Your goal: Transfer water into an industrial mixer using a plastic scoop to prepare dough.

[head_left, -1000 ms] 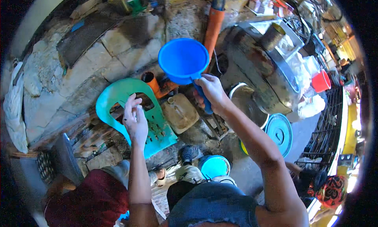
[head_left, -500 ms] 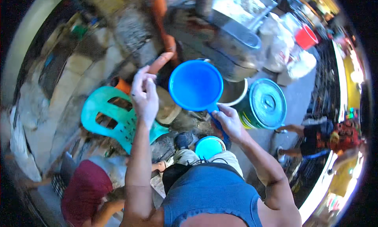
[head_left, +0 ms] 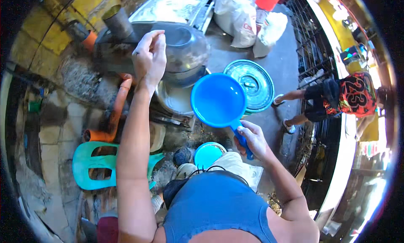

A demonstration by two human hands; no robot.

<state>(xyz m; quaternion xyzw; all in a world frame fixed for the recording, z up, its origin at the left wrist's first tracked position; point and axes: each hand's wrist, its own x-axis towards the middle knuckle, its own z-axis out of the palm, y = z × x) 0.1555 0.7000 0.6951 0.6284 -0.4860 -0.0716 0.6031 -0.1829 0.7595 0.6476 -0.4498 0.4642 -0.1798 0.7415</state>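
from here i have right hand [head_left: 254, 141] gripping dipper [head_left: 219, 100] by handle [head_left: 238, 134], left hand [head_left: 150, 61] loosely bent, far left, lid [head_left: 257, 84] beyond dipper.

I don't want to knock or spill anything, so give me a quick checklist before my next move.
1. Right hand secure on the blue dipper: ok, gripping its handle.
2. Left hand free: ok, nothing visible in it.
3. Dipper empty: cannot tell; only smooth blue shows inside.
4. Teal chair seat clear: cannot tell; the left forearm hides much of it.
5. Nobody nearby on the right: not ok, another person is there.
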